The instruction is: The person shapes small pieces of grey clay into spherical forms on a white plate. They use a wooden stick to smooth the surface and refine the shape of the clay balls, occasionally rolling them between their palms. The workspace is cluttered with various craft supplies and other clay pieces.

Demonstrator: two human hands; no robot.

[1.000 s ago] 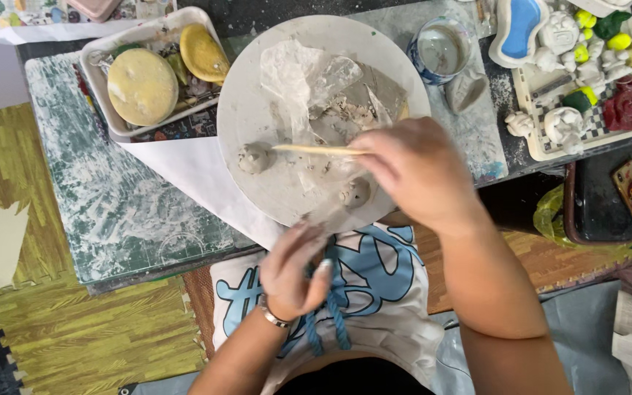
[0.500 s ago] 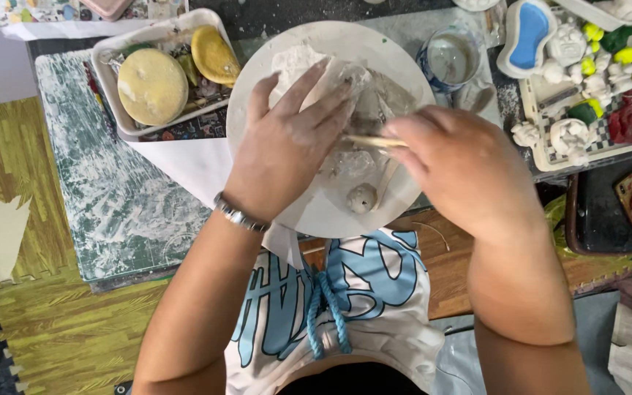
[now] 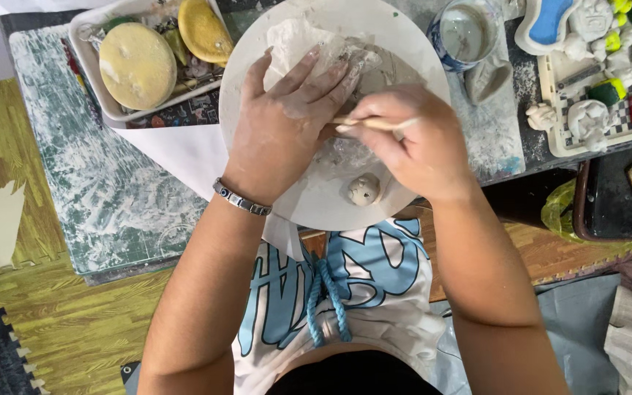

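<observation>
A round white board (image 3: 257, 73) lies on the table with lumps of pale clay (image 3: 294, 40) on it. My left hand (image 3: 283, 121) rests flat on the clay in the board's middle, fingers spread and pointing to the upper right. My right hand (image 3: 411, 139) holds a thin wooden stick (image 3: 374, 123) whose tip points left against my left fingers. A small clay ball (image 3: 364, 190) sits on the board's near edge, just below my right hand.
A white tray (image 3: 85, 36) with yellow sponges (image 3: 139, 64) stands at the back left. A cup of cloudy water (image 3: 466, 33) is at the back. A tray of small clay figures (image 3: 587, 110) sits at the right. A green mat (image 3: 111, 197) covers the table's left.
My left hand rose from my lap onto the board and now presses the clay. My right hand with the stick has moved in closer to it.
</observation>
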